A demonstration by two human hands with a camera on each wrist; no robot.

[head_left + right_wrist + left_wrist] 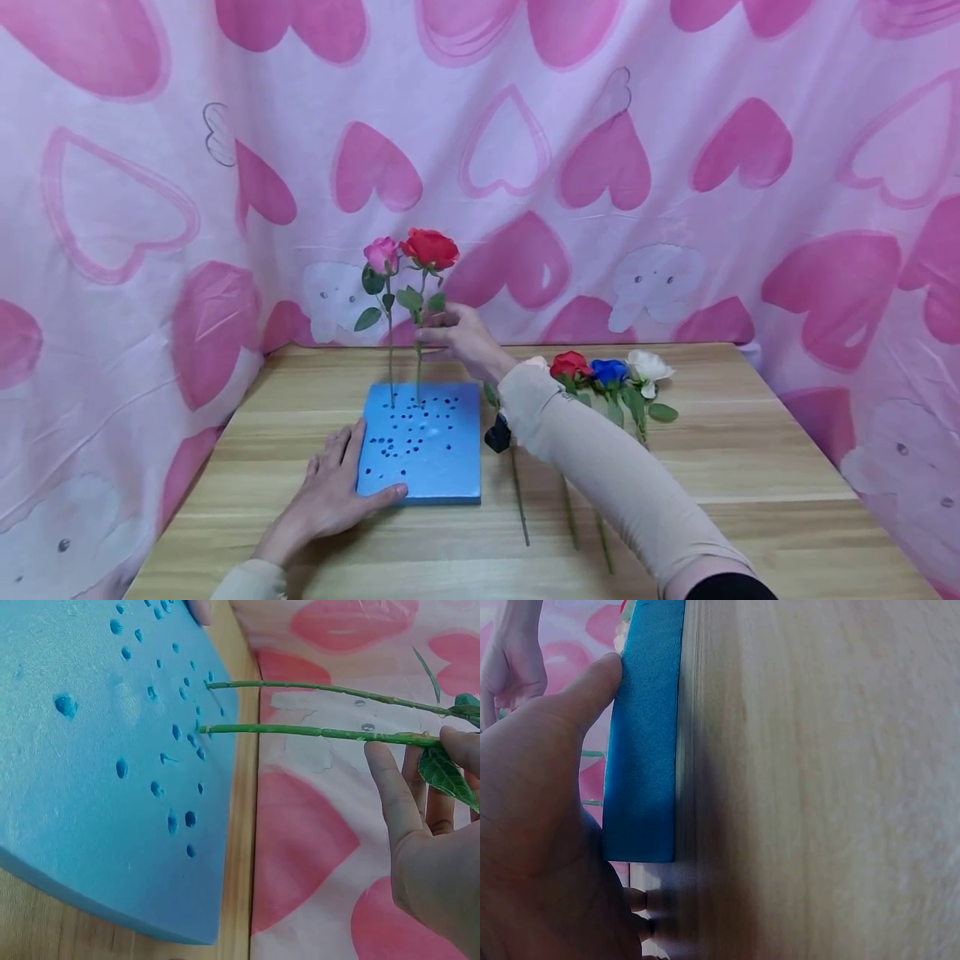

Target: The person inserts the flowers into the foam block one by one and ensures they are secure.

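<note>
Your right hand (467, 340) pinches the red rose (431, 248) by its stem (285, 730), upright beside 1 pink rose (382, 254) in the blue block (446, 475) on the worktop (750, 467). Your left hand (333, 483), fingers extended, rests against the block's near-left corner.

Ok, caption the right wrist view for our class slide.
A right hand holds a green stem standing in a holed blue block.
</note>
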